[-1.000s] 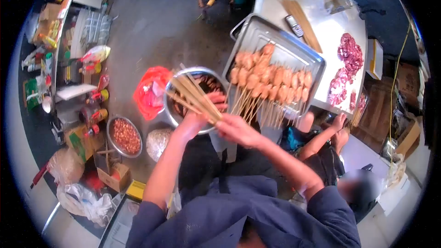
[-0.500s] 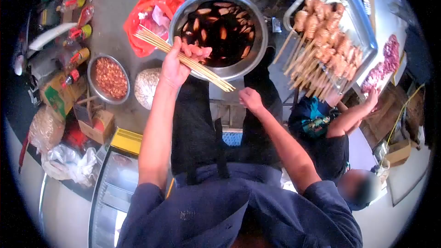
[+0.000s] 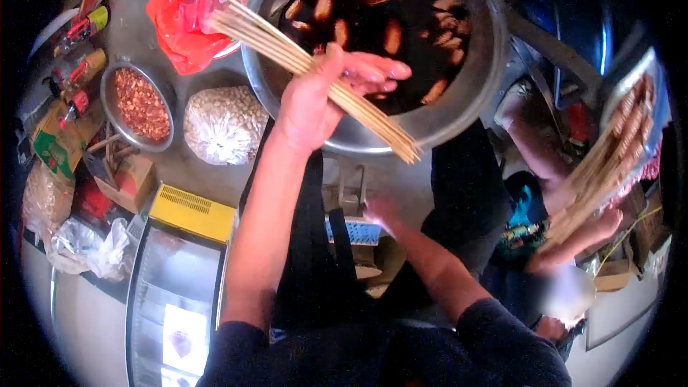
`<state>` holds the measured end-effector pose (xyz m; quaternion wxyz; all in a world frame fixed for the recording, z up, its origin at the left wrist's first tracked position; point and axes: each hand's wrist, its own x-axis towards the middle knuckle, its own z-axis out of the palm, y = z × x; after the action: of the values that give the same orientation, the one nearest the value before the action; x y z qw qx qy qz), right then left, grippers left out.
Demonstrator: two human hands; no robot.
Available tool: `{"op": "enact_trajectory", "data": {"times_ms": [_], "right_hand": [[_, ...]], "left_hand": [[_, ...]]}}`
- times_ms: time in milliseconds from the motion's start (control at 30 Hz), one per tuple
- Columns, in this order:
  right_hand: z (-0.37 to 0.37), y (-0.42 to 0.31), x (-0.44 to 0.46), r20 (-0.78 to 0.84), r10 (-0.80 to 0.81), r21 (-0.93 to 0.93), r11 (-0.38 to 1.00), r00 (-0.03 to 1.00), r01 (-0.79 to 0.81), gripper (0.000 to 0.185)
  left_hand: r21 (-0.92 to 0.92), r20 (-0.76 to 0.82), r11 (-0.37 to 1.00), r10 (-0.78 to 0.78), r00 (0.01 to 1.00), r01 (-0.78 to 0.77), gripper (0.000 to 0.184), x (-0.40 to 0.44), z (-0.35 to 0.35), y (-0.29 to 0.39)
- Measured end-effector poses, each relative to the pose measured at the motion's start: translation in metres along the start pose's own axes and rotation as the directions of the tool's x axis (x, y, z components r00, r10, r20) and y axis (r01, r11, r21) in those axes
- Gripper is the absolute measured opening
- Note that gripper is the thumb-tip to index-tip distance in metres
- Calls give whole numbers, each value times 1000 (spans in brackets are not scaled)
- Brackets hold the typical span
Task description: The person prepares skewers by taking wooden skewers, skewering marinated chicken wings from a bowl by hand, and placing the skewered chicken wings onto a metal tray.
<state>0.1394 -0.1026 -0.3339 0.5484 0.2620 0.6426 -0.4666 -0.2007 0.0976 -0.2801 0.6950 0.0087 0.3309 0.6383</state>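
Note:
In the head view, my left hand (image 3: 312, 104) is wrapped round a bundle of thin wooden skewers (image 3: 272, 39), held slantwise over the near left part of a big metal bowl (image 3: 487, 93). Dark liquid fills the bowl, with several pale, scored pieces (image 3: 342, 32) in it. Fingers of this hand reach out over the liquid. My right hand (image 3: 380, 211) is lower, below the bowl's near rim and close to a blue basket (image 3: 355, 231); it is smeared by motion, so its fingers cannot be made out.
A red plastic bag (image 3: 172, 21), a bowl of reddish bits (image 3: 143, 104) and a clear bag of pale pieces (image 3: 222, 125) stand left. Bottles (image 3: 84, 68) line the far left. At right are a tray of loaded skewers (image 3: 623, 129) and a person's arm (image 3: 584, 236).
The view has shifted, with the bowl now nearer and larger. My right hand, earlier on the skewers, has come away from them and moved down. The skewers remain in my left hand.

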Motion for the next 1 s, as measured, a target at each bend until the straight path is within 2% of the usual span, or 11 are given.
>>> {"op": "enact_trajectory", "data": {"times_ms": [33,67,133,200,233,267,300,333,733,867,1000], "right_hand": [[10,-5,5,33,-9,-39,999,999,10,33],[29,-5,25,225,11,19,1000,974,-15,32],[65,3,45,205,-78,-53,994,976,91,41],[85,-7,46,112,-12,49,999,994,6,32],[71,-12,46,246,-15,62,998,969,-1,31],[105,-3,60,301,-77,-67,993,950,101,30],[88,-8,49,212,-141,-70,985,967,159,30],[143,9,72,236,-244,-175,941,941,288,33],[81,7,107,163,-168,-78,980,972,182,31],[48,21,115,125,-166,-100,979,978,179,31],[18,35,131,87,-172,-110,977,981,182,31]], "left_hand": [[39,27,999,31,999,-32,59,-2,-3,-1],[45,21,995,83,996,-84,60,-6,-2,-1],[0,81,992,124,989,-125,61,-7,-10,-8],[-30,58,993,115,992,-113,63,-14,-5,0],[-33,59,990,136,989,-134,63,-15,-8,-2],[-34,64,987,159,985,-157,63,-15,-11,-4],[-25,58,986,165,985,-164,63,-15,-10,-3],[-20,48,985,171,984,-170,62,-18,-9,-2],[-34,53,987,157,986,-155,59,-9,1,-5],[73,32,993,90,995,-92,58,12,11,13],[125,112,981,132,985,-146,52,33,21,29]]}}
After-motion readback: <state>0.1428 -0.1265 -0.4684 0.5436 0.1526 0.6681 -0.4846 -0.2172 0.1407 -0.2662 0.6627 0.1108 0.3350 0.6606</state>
